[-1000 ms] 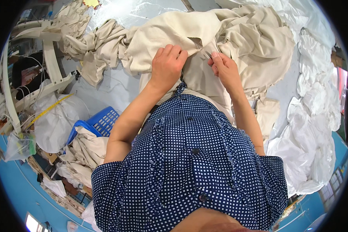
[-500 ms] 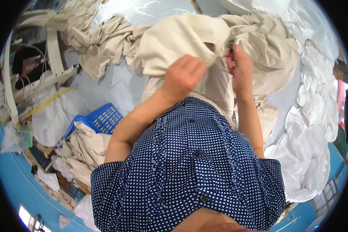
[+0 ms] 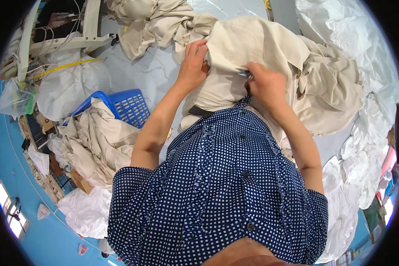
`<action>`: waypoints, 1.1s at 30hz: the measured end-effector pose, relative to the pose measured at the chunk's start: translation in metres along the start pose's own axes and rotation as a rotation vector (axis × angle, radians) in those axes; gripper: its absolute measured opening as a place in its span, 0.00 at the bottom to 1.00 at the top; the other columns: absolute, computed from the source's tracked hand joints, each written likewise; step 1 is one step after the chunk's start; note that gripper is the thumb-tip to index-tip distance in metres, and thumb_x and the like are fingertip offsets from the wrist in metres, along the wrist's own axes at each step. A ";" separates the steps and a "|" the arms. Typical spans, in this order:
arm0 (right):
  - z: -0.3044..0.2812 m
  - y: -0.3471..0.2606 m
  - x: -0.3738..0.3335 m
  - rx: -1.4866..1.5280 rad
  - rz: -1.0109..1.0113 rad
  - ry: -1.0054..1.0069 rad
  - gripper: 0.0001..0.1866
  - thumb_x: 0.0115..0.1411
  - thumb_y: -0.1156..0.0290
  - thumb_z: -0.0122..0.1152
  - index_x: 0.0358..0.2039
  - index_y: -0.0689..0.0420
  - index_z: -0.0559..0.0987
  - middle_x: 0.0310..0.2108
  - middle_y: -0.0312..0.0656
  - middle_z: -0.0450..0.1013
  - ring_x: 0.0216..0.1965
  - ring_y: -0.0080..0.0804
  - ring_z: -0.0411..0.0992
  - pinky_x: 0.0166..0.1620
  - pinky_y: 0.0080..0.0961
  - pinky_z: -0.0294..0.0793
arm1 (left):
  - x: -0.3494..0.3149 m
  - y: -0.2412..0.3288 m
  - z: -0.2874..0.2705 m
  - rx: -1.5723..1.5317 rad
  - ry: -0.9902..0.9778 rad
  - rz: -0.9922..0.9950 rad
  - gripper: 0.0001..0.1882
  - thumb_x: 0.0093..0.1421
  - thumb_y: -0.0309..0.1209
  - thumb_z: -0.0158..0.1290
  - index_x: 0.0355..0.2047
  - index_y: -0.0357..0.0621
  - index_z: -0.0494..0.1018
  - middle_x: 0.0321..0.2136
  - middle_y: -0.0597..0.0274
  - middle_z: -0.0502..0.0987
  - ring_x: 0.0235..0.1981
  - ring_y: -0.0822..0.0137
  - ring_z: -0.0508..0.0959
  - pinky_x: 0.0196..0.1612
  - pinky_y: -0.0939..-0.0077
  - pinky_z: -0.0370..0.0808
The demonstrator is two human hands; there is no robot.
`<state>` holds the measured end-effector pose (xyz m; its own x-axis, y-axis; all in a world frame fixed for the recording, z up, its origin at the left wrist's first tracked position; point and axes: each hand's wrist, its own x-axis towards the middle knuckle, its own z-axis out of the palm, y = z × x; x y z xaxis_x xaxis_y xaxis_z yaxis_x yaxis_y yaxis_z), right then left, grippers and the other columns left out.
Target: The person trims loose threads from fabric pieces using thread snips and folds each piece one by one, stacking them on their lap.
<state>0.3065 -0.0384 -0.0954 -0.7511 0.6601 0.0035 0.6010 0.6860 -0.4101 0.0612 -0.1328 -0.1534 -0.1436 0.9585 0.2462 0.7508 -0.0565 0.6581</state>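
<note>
A large beige garment (image 3: 270,48) lies heaped on the pale table (image 3: 146,71) in front of me. My left hand (image 3: 193,64) pinches a folded edge of that beige cloth at its left side. My right hand (image 3: 264,84) is closed around a small dark metal tool, perhaps thread snips (image 3: 243,73), whose tip touches the same edge of the cloth. The two hands are about a hand's width apart. My dark blue dotted shirt (image 3: 221,195) hides the near part of the garment.
More beige cloth (image 3: 150,22) is piled at the back left. White fabric (image 3: 363,146) heaps along the right. A blue plastic basket (image 3: 124,106) holding beige cloth stands at my left, beside a white sack (image 3: 71,88) with a yellow tape measure (image 3: 66,66) across it.
The view has shifted, and the garment now lies more to the right. Both hands have moved along the cloth's edge, and the right hand has dropped lower with the tool at the fold.
</note>
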 end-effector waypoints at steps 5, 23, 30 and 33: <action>-0.073 0.050 0.053 0.936 0.363 -0.053 0.15 0.64 0.59 0.66 0.45 0.57 0.83 0.28 0.38 0.79 0.29 0.24 0.74 0.36 0.23 0.72 | 0.038 0.008 -0.006 -0.088 0.087 0.152 0.19 0.53 0.17 0.61 0.46 0.43 0.77 0.49 0.55 0.76 0.54 0.49 0.71 0.58 0.58 0.68; 0.000 -0.010 0.055 0.840 0.535 0.020 0.27 0.73 0.50 0.51 0.33 0.63 0.83 0.22 0.38 0.73 0.26 0.25 0.68 0.33 0.27 0.68 | 0.057 0.031 0.003 -0.166 0.143 0.049 0.07 0.54 0.24 0.66 0.34 0.41 0.81 0.35 0.59 0.73 0.41 0.56 0.71 0.46 0.64 0.70; -0.021 -0.008 0.051 1.261 0.401 0.043 0.24 0.71 0.50 0.58 0.29 0.58 0.81 0.19 0.26 0.66 0.20 0.14 0.57 0.25 0.14 0.54 | 0.047 0.035 -0.017 -0.139 0.053 0.046 0.06 0.55 0.24 0.63 0.33 0.41 0.80 0.36 0.58 0.74 0.41 0.56 0.73 0.47 0.64 0.71; -0.028 -0.017 0.038 1.587 0.658 0.083 0.20 0.70 0.52 0.61 0.35 0.58 0.82 0.21 0.26 0.67 0.20 0.13 0.57 0.23 0.13 0.54 | 0.057 0.070 -0.056 -0.202 0.277 0.150 0.03 0.53 0.24 0.60 0.28 0.40 0.78 0.31 0.59 0.74 0.37 0.55 0.74 0.42 0.64 0.73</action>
<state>0.2753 -0.0162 -0.0631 -0.4629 0.7323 -0.4995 -0.0971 -0.6020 -0.7925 0.0692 -0.0983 -0.0537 -0.2314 0.8250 0.5155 0.6380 -0.2713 0.7206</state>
